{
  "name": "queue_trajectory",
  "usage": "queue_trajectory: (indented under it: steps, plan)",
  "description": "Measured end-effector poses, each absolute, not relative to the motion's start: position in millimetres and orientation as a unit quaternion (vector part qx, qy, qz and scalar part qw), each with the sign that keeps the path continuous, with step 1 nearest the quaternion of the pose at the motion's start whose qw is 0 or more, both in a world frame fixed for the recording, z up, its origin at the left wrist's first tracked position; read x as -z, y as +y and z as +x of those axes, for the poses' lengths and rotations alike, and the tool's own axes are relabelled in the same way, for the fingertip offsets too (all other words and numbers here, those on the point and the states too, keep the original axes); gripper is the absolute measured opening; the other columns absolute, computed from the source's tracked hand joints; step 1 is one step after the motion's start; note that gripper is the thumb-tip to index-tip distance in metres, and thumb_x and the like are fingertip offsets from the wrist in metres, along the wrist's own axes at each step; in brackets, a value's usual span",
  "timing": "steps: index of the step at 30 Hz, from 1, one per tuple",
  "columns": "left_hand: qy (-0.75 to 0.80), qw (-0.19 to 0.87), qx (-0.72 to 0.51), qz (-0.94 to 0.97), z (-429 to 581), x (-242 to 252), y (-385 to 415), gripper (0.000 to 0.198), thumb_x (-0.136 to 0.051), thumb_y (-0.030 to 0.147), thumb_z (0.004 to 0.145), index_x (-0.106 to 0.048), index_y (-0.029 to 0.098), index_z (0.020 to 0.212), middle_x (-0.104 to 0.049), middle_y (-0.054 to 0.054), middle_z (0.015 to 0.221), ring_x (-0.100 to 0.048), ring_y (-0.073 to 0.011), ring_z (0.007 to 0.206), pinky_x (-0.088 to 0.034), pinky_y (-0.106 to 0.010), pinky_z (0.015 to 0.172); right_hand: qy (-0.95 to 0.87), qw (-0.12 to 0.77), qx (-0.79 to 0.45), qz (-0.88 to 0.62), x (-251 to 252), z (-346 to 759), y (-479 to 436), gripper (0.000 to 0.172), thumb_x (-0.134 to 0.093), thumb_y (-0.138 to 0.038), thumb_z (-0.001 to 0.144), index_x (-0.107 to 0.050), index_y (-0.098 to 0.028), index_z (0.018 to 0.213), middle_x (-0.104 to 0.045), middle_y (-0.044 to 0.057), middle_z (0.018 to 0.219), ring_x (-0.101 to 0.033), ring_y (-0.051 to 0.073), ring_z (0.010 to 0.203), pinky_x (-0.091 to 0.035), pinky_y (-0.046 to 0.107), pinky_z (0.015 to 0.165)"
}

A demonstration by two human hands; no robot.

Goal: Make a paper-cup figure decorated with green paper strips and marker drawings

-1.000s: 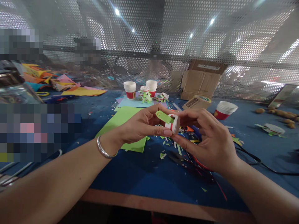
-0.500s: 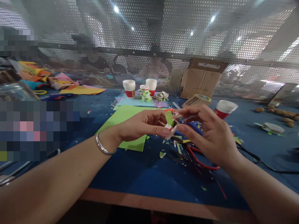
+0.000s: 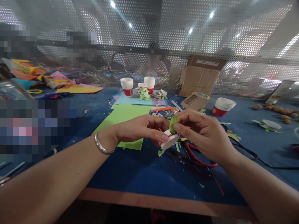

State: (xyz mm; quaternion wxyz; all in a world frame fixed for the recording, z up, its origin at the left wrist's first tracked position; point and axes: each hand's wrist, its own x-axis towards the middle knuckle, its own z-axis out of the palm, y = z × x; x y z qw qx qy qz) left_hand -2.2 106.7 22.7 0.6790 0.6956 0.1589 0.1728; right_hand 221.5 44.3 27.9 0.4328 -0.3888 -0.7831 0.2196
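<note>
My left hand [image 3: 142, 129], with a silver bracelet [image 3: 100, 144] on the wrist, is closed on a cut paper cup base [image 3: 171, 142], white with a red band, tilted above the table. My right hand [image 3: 205, 133] pinches a small green paper piece [image 3: 173, 124] that stands up from the cup base's edge; whether it is stuck there I cannot tell. Beneath my hands lie red-handled scissors [image 3: 198, 160] among paper scraps. A green paper sheet [image 3: 121, 124] lies beside my left hand.
Stacked paper cups [image 3: 126, 87] and small green-legged cup figures [image 3: 143, 91] stand at the back. A cardboard box [image 3: 201, 77], another cup stack [image 3: 223, 106], a turtle-like cup figure [image 3: 268, 125] and a black cable [image 3: 257, 157] are rightward. Coloured paper [image 3: 79, 88] lies at the left.
My right thumb and fingers have closed on the green paper piece. The cup base has tilted, showing more of its white round face, and sits slightly lower.
</note>
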Motion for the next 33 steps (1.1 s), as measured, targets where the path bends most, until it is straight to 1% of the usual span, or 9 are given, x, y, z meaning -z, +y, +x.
queue_trajectory:
  steps: [6, 11, 16, 20, 23, 25, 27, 30, 33]
  plan:
    - [0.177, 0.694, -0.156, 0.680, -3.1, -19.7, 110.0, 0.024, -0.083, 0.034, 0.080, -0.073, 0.018, 0.094, -0.066, -0.002, 0.089, -0.064, -0.0166, 0.085, -0.055, -0.030, 0.080, -0.789, 0.424, -0.213, -0.389, -28.0, 220.9, 43.5, 0.010, -0.066, -0.026, 0.096, -0.069, -0.021, 0.087, -0.068, 0.002, 0.090, -0.063, 0.018, 0.084, -0.048, 0.032, 0.078]
    - [0.184, 0.701, -0.144, 0.674, -4.1, -19.6, 110.3, 0.022, -0.082, 0.032, 0.080, -0.073, 0.017, 0.094, -0.067, -0.003, 0.087, -0.065, -0.0162, 0.083, -0.056, -0.029, 0.078, -0.800, 0.409, -0.205, -0.389, -28.6, 221.2, 43.9, 0.010, -0.066, -0.026, 0.096, -0.071, -0.021, 0.088, -0.070, 0.003, 0.092, -0.065, 0.018, 0.085, -0.049, 0.031, 0.077]
    - [0.180, 0.707, -0.146, 0.668, -4.1, -19.9, 109.2, 0.020, -0.081, 0.030, 0.080, -0.072, 0.016, 0.091, -0.065, -0.002, 0.085, -0.064, -0.0156, 0.081, -0.056, -0.027, 0.075, -0.790, 0.414, -0.213, -0.398, -29.2, 219.9, 43.4, 0.015, -0.066, -0.030, 0.097, -0.073, -0.021, 0.089, -0.073, 0.003, 0.091, -0.066, 0.018, 0.082, -0.051, 0.031, 0.075]
    - [0.169, 0.722, -0.190, 0.644, -5.8, -18.0, 112.7, 0.023, -0.079, 0.028, 0.080, -0.074, 0.017, 0.099, -0.068, -0.004, 0.094, -0.063, -0.0150, 0.083, -0.054, -0.025, 0.075, -0.743, 0.458, -0.228, -0.432, -28.4, 219.3, 44.0, 0.015, -0.066, -0.034, 0.097, -0.074, -0.021, 0.095, -0.075, 0.003, 0.087, -0.067, 0.016, 0.075, -0.052, 0.028, 0.067]
    - [0.160, 0.733, -0.251, 0.612, -8.1, -18.3, 117.1, 0.034, -0.077, 0.028, 0.079, -0.075, 0.018, 0.111, -0.071, -0.006, 0.101, -0.064, -0.0155, 0.086, -0.055, -0.024, 0.075, -0.727, 0.470, -0.192, -0.462, -27.4, 220.1, 45.9, 0.016, -0.065, -0.033, 0.097, -0.074, -0.021, 0.093, -0.074, 0.003, 0.084, -0.064, 0.015, 0.071, -0.048, 0.026, 0.061]
    - [0.156, 0.734, -0.299, 0.590, -8.6, -20.5, 118.8, 0.039, -0.076, 0.028, 0.077, -0.075, 0.017, 0.114, -0.072, -0.007, 0.104, -0.065, -0.0169, 0.089, -0.056, -0.024, 0.075, -0.726, 0.461, -0.194, -0.472, -26.5, 220.2, 47.0, 0.019, -0.065, -0.035, 0.097, -0.075, -0.020, 0.093, -0.072, 0.002, 0.079, -0.062, 0.014, 0.067, -0.046, 0.026, 0.058]
    - [0.151, 0.734, -0.340, 0.569, -7.9, -23.5, 119.2, 0.042, -0.074, 0.030, 0.075, -0.075, 0.015, 0.114, -0.073, -0.008, 0.105, -0.066, -0.0184, 0.091, -0.057, -0.025, 0.074, -0.730, 0.441, -0.222, -0.473, -25.1, 219.3, 47.6, 0.021, -0.064, -0.038, 0.097, -0.074, -0.020, 0.093, -0.070, 0.001, 0.078, -0.060, 0.014, 0.066, -0.045, 0.025, 0.058]
    - [0.151, 0.737, -0.371, 0.545, -6.0, -26.1, 118.3, 0.041, -0.074, 0.031, 0.072, -0.074, 0.014, 0.110, -0.074, -0.007, 0.100, -0.067, -0.0175, 0.087, -0.058, -0.025, 0.071, -0.733, 0.412, -0.282, -0.461, -21.6, 217.2, 47.9, 0.025, -0.064, -0.044, 0.097, -0.073, -0.021, 0.095, -0.070, 0.000, 0.079, -0.060, 0.014, 0.069, -0.046, 0.026, 0.061]
    - [0.154, 0.744, -0.373, 0.533, -4.7, -25.1, 117.1, 0.031, -0.073, 0.028, 0.073, -0.071, 0.015, 0.101, -0.074, -0.006, 0.097, -0.068, -0.0179, 0.087, -0.059, -0.027, 0.075, -0.738, 0.401, -0.308, -0.446, -17.4, 216.0, 48.4, 0.027, -0.063, -0.047, 0.097, -0.070, -0.021, 0.091, -0.067, 0.000, 0.076, -0.058, 0.014, 0.069, -0.046, 0.027, 0.062]
